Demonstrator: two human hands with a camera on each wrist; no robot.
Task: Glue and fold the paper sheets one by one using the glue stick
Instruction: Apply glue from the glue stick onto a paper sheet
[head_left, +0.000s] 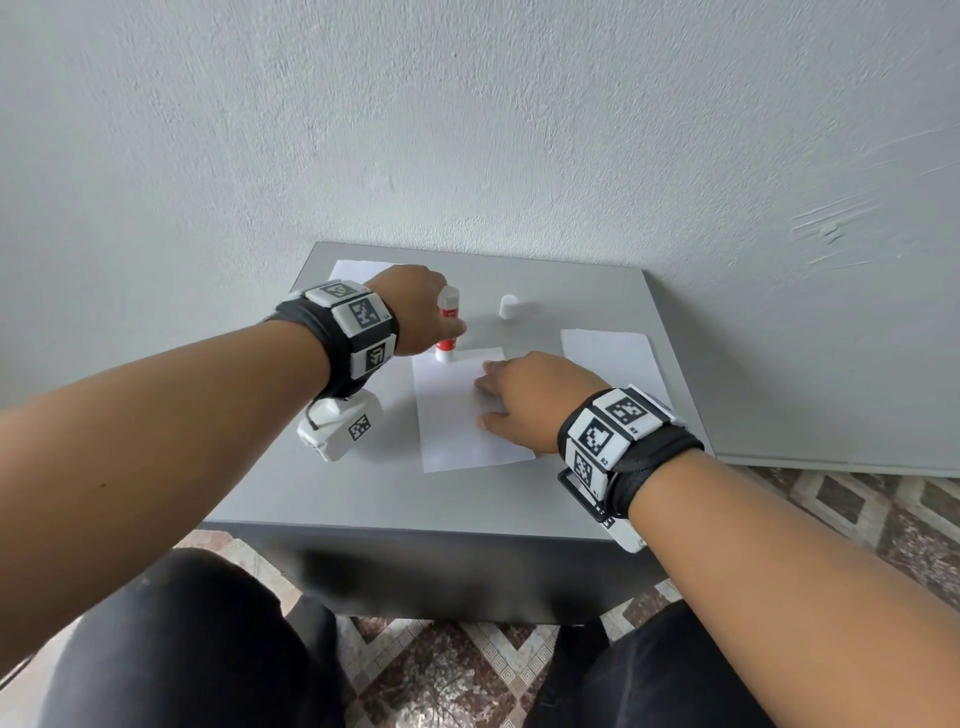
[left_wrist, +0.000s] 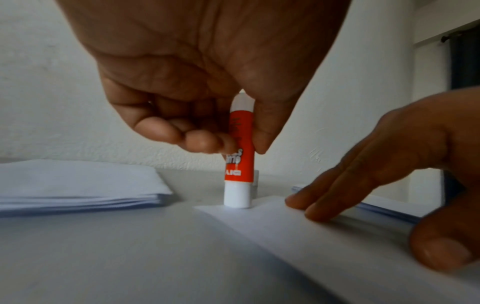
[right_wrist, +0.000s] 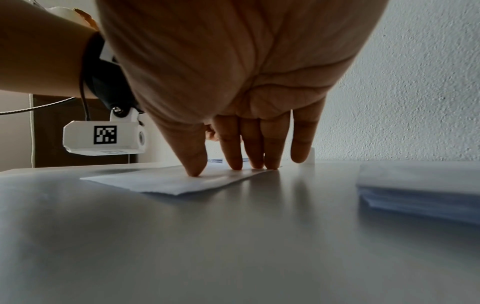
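A red and white glue stick stands upright, and its lower white end touches the far left corner of a single white paper sheet in the middle of the grey table. My left hand pinches the stick from above between thumb and fingers, as the left wrist view shows the glue stick up close. My right hand lies flat with straight fingers pressing the sheet down near its right edge. The stick's white cap stands apart on the table behind.
A stack of white sheets lies to the right of the single sheet, close to my right wrist. Another stack of paper lies at the table's back left. A grey wall rises right behind the table.
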